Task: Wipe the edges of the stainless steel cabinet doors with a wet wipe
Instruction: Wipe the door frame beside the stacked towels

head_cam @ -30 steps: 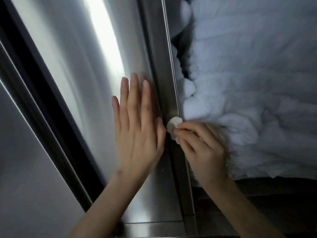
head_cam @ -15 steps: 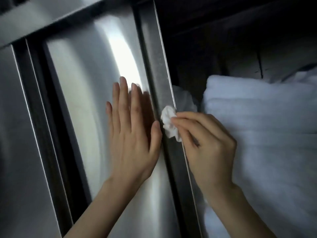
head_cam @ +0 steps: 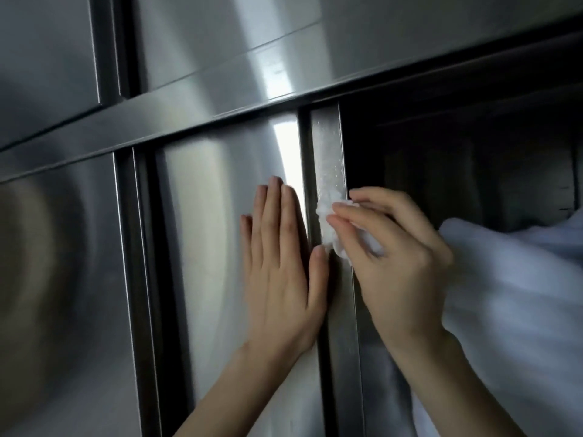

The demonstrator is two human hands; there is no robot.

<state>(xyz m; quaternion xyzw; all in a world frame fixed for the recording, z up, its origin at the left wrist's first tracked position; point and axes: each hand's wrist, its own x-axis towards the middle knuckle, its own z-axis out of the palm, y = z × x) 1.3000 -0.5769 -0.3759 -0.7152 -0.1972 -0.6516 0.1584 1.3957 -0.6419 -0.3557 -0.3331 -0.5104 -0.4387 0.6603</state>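
A stainless steel sliding cabinet door (head_cam: 220,247) fills the middle of the head view. Its vertical right edge strip (head_cam: 328,159) shows wet droplets above the wipe. My left hand (head_cam: 280,266) lies flat on the door panel, fingers together and pointing up, thumb against the edge strip. My right hand (head_cam: 391,257) pinches a crumpled white wet wipe (head_cam: 328,222) and presses it onto the edge strip beside my left thumb. Part of the wipe is hidden under my fingers.
To the right of the edge the cabinet interior (head_cam: 457,171) is open and dark, with white folded fabric (head_cam: 520,294) piled inside. A horizontal steel rail (head_cam: 189,111) runs above the door. Another steel door (head_cam: 56,294) sits at left, and upper panels (head_cam: 236,33) above.
The wipe and my right hand have travelled up the door's edge strip, and my left hand moved up with them. The view has risen, so the top rail and upper panels now show.
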